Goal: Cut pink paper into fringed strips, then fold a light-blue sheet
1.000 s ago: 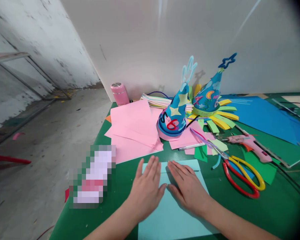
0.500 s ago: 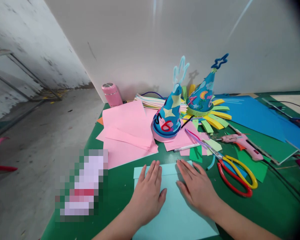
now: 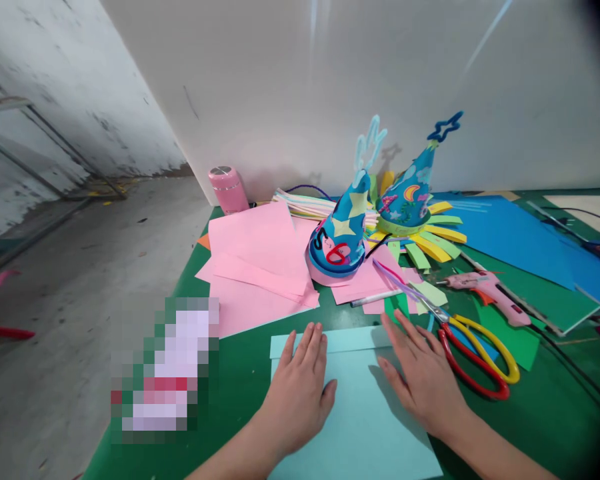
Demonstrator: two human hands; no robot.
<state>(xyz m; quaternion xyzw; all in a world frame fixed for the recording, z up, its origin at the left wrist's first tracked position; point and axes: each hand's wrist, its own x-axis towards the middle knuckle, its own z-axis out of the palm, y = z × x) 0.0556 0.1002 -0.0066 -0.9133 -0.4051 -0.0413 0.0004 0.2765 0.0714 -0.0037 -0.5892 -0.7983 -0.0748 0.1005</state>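
A light-blue sheet of paper [image 3: 355,413] lies at the table's front, a narrow strip folded over along its far edge. My left hand [image 3: 303,383] rests flat on the sheet's left side, fingertips on the folded strip. Over the right side is my right hand [image 3: 423,373], fingers stretched out and holding nothing, its fingertips near the strip's right end. A shadow falls on the paper beside it; whether it touches the sheet I cannot tell. Scissors [image 3: 480,357] with one red and one yellow handle lie just right of that hand.
Pink paper sheets [image 3: 255,247] lie behind and left, near a pink flask [image 3: 229,190]. Two decorated blue cone hats, one nearer [image 3: 347,223] and one farther [image 3: 413,190], stand at the back. A pink glue gun [image 3: 487,293] with its cord and blue sheets [image 3: 515,233] are at right.
My right hand has slid rightward along the folded strip toward its right end. The left hand stays in about the same place on the paper. The view has shifted slightly.
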